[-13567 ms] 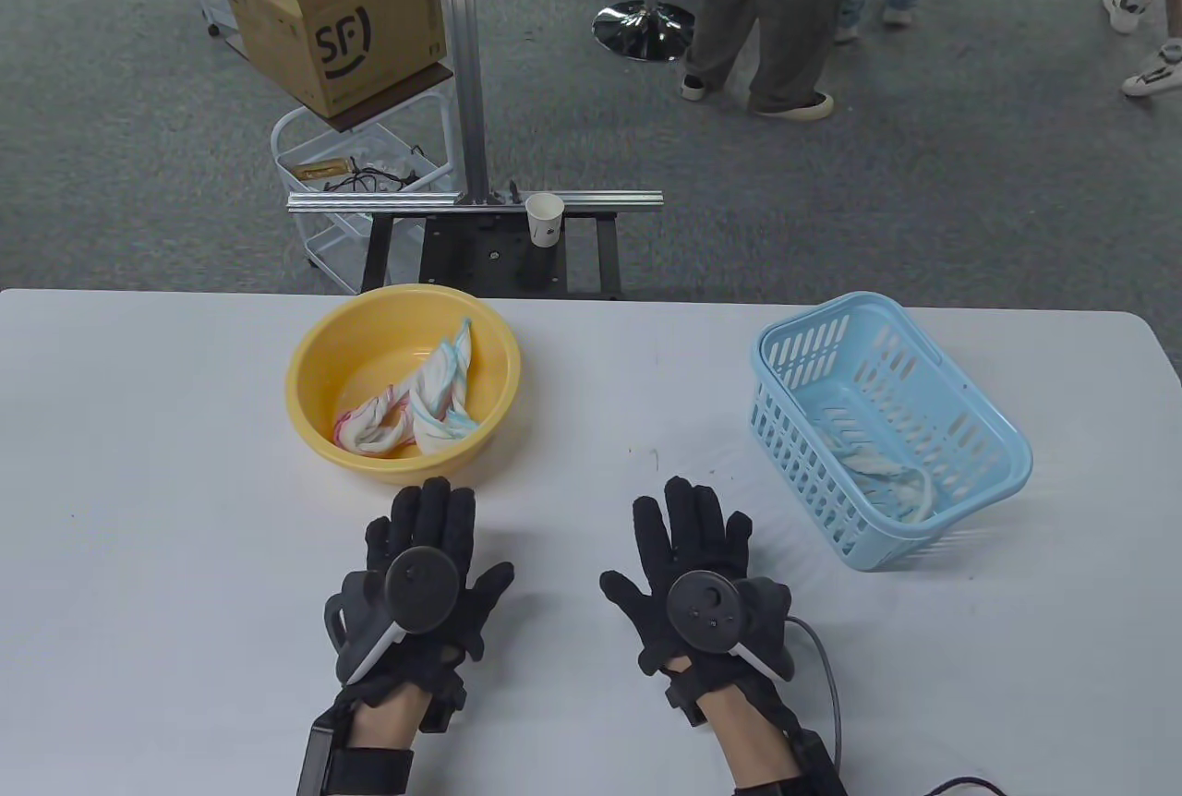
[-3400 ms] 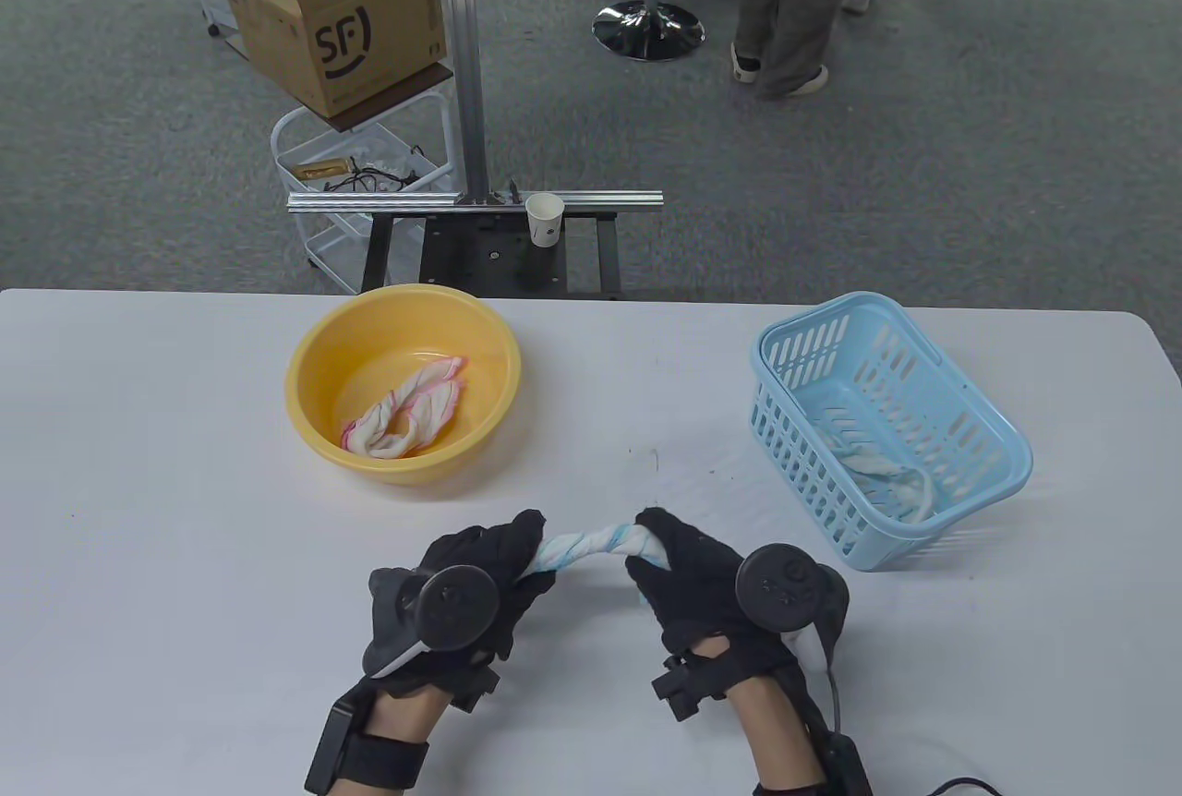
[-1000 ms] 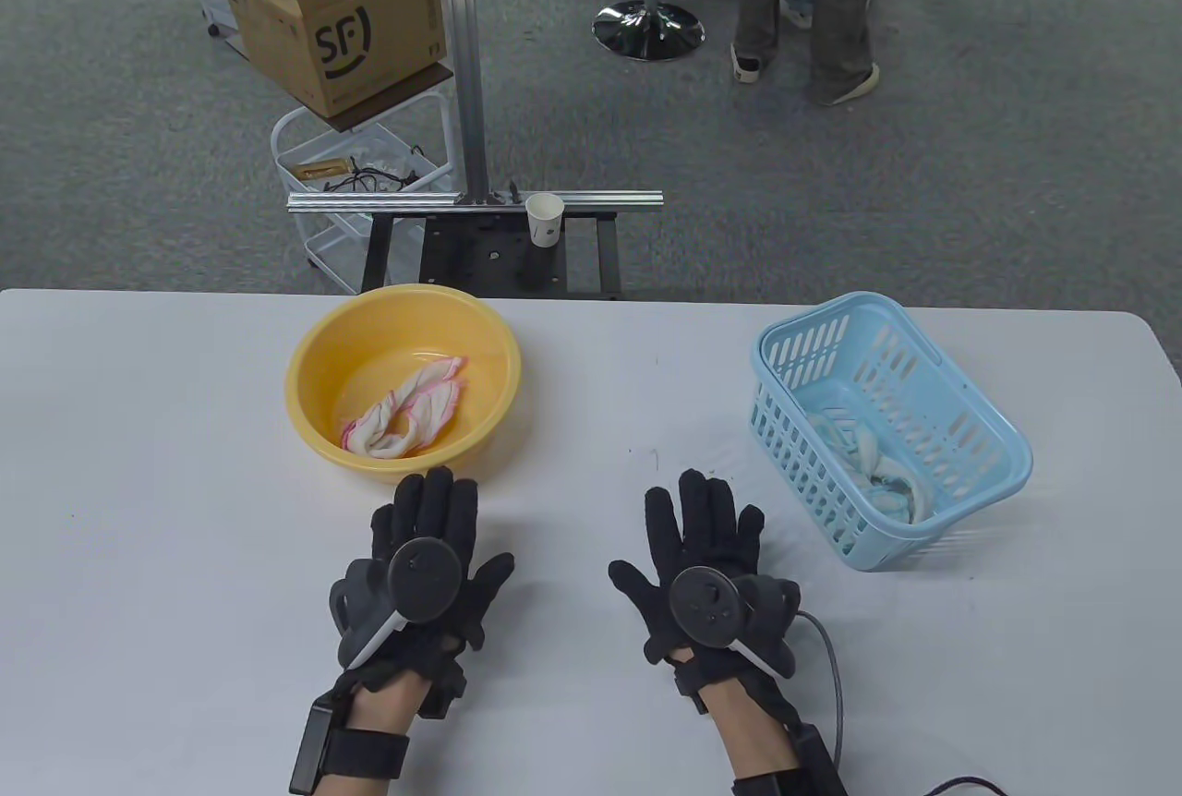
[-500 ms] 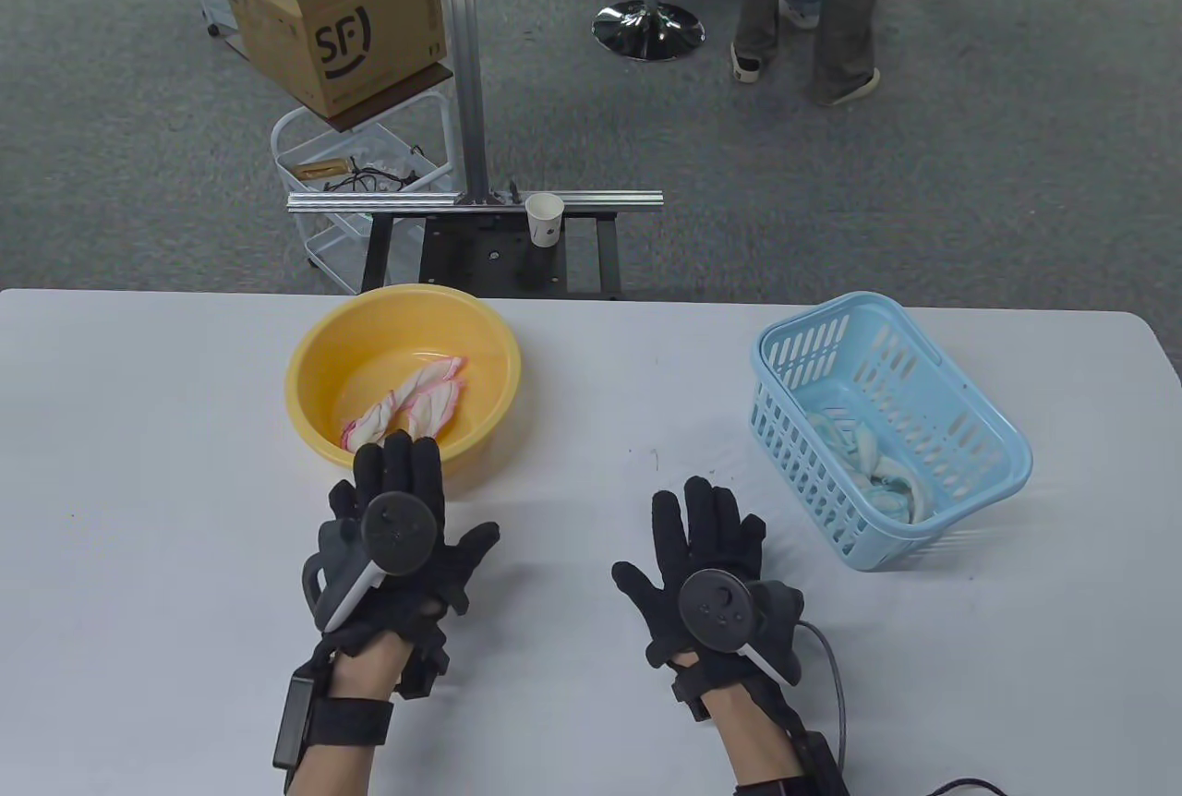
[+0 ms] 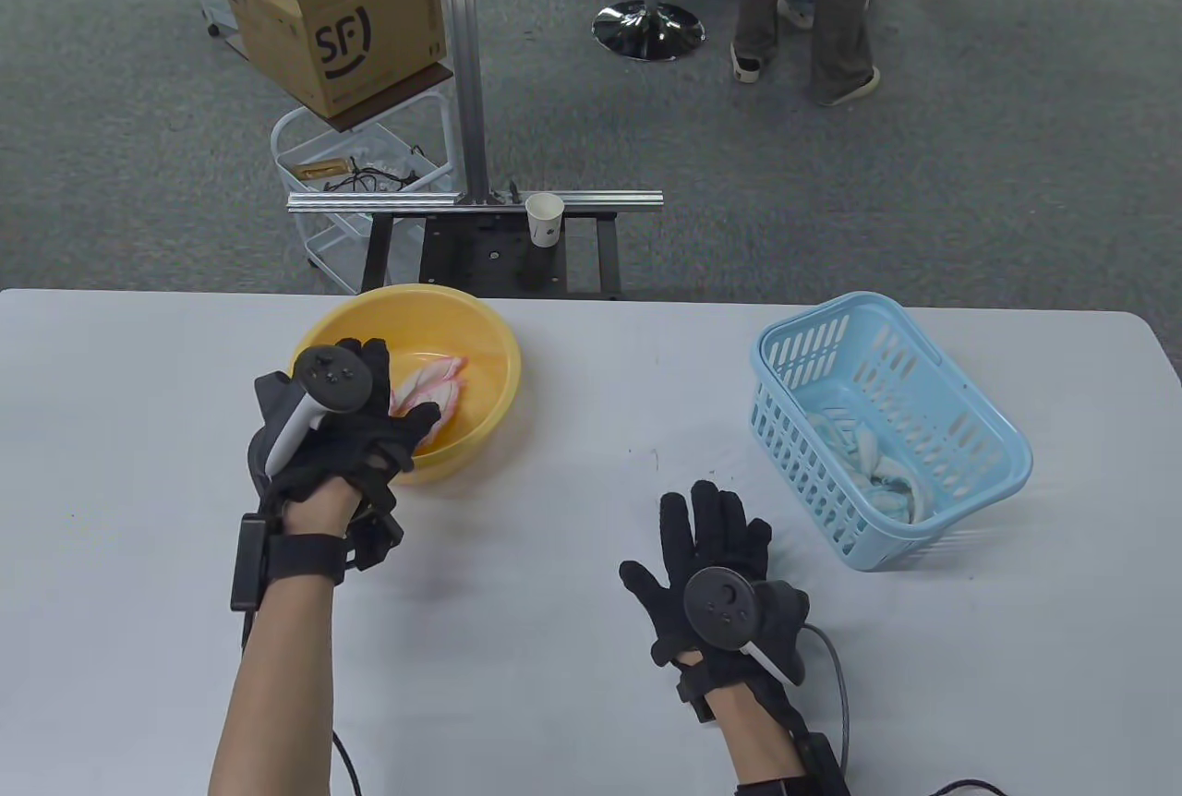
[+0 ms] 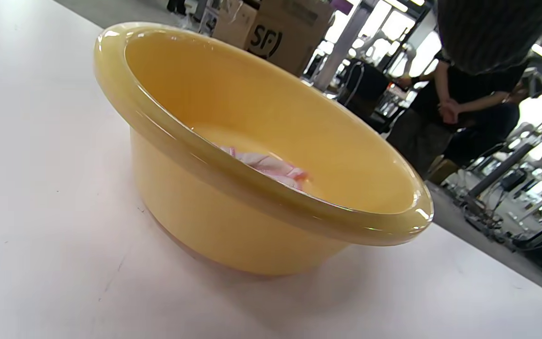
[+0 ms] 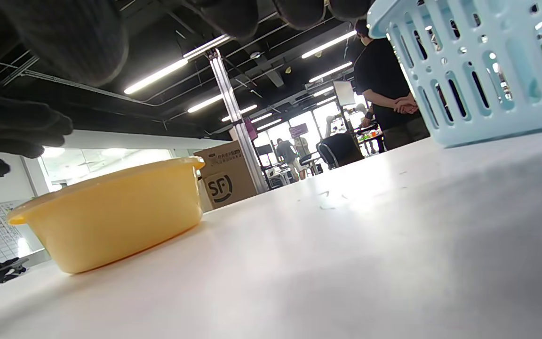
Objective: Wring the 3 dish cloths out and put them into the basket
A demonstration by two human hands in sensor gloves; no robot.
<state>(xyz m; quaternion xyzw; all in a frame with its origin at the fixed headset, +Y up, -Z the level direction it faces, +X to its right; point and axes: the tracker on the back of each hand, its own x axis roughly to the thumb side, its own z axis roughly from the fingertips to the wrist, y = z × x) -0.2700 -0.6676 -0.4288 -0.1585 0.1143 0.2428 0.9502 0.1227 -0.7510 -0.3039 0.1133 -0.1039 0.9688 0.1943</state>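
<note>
Table view, "SF" cardboard box [image 5: 355, 6], left hand [image 5: 346, 427] fingers unclear over basin [image 5: 494, 343], right hand [image 5: 706, 556] flat, fingers released.

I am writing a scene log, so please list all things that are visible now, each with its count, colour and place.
basin: 1, yellow, table far left
pink-edged dish cloth: 1, white and pink, inside basin
basket: 1, light blue, table right
dish cloths in basket: white and blue, bunched, count unclear
table: 1, white
paper cup: 1, white, on rail behind table
cardboard box: 1, brown, on cart
bystander's legs: floor, far
left hand: black glove, over basin, reaching in
right hand: black glove, flat on table
</note>
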